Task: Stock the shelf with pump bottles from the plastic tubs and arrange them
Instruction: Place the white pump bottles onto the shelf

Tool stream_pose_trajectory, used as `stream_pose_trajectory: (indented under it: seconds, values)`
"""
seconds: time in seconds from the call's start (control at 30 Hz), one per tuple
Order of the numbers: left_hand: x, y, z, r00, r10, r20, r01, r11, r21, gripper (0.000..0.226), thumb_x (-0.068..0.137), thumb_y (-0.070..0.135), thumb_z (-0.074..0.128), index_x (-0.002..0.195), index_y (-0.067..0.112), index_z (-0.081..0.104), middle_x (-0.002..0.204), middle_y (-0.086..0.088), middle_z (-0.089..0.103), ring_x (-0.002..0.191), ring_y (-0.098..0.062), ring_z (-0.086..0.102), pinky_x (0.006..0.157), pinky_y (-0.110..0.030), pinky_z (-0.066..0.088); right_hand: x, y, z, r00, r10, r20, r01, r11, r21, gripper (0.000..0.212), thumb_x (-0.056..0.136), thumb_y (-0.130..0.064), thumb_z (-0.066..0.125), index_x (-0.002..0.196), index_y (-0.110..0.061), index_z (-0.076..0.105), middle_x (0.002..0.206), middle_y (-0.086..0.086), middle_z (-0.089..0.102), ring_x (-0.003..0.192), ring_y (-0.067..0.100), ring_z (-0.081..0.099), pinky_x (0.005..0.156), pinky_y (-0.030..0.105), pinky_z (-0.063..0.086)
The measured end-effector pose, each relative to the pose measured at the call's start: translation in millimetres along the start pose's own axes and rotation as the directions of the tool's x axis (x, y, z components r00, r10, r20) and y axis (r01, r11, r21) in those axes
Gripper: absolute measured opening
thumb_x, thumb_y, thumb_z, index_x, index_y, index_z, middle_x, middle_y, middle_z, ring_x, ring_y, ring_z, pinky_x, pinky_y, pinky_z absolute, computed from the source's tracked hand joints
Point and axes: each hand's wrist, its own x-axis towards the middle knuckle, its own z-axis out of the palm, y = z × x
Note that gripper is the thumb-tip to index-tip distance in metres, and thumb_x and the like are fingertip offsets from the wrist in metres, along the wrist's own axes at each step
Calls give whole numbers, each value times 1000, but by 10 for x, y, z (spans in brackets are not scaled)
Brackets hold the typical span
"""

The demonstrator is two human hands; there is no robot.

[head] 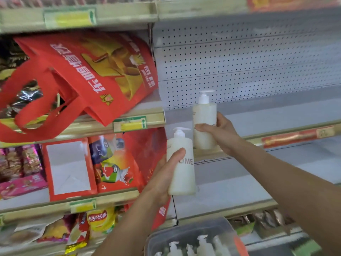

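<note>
Item: pump bottles, white, two in hand, more in stock below.

Left hand [166, 169]: fingers and thumb wrapped round the lower body of the near bottle [181, 161], held upright in the air in front of the shelving, lettering "OME" showing past the thumb. It touches no shelf.

Right hand [219, 133]: fingers curled round the middle of the far bottle [204, 124], upright, raised to the grey shelf [276, 119]. Its base sits about at the shelf's front edge; whether it rests there or hangs just above cannot be told, as the picture is blurred.

Tub [193, 239]: grey plastic, bottom of view, between the two forearms, several more bottles standing in it, pumps upward.

Shelf: bare grey board with perforated back panel, no bottles standing on it yet in view. The bay to the left holds a red bag [88, 71] and snack packs [99, 220].

Step in hand, as judged: placing the first pair, the right bottle leading.

Next move calls for: setting the far bottle down flat and upright well back on the board before letting go; then bringing the near bottle up just beside it, pumps turned the same way, leaving room in front for later rows.
</note>
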Motion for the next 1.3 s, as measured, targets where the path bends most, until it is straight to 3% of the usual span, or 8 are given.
stream_pose_trajectory:
  seconds: [0.2,0.43,0.6,0.7,0.87,1.1,1.3]
  values:
    - [348,57,244,998,44,-41,-47,996,-73,60,68,49,75,119,19,62,94,-13,69,85,-32,65,67,-41,53,634,74,-125,996,-4,87,10,998,-64,65,67,-9,85,123,-20,55,113,2,65,93,12,65,70,26,54]
    - [540,5,424,989,36,-142,-49,995,-88,72,62,53,79,121,18,60,96,-15,71,84,-31,68,68,-42,55,951,325,-278,980,28,197,-1,990,-139,72,63,-15,89,127,-19,55,117,3,66,107,21,62,89,36,53]
    - [512,-2,407,987,-10,-158,-4,996,-87,69,62,53,78,119,19,61,94,-13,71,82,-30,69,65,-40,55,870,336,-278,986,6,166,37,967,-253,69,71,-17,86,127,-15,46,113,-2,59,98,11,58,74,21,46]
    - [487,23,373,988,-26,-155,14,997,-74,67,62,54,79,117,20,62,92,-12,72,82,-30,69,62,-39,54,849,394,-271,992,-17,122,57,941,-335,63,72,-21,85,123,-14,49,113,-2,59,103,14,56,81,23,42]
    - [529,22,276,989,-49,-141,41,997,-63,77,55,59,82,120,22,61,95,-12,71,83,-30,69,62,-39,54,1035,395,-173,986,-3,164,72,905,-419,61,75,-24,82,127,-15,52,117,0,62,111,18,57,89,30,44]
    - [637,43,191,988,-76,-132,59,989,-132,73,60,53,82,118,16,61,89,-12,70,75,-28,69,62,-39,55,1448,346,224,986,11,168,69,885,-461,54,77,-19,81,122,-10,52,114,4,62,102,19,59,85,31,47]
    - [703,60,138,988,-87,-125,64,982,-180,72,59,49,80,119,14,61,91,-15,69,75,-30,68,58,-38,55,1751,338,427,983,36,179,62,855,-514,53,77,-19,80,120,-8,52,118,9,63,110,25,59,90,32,47]
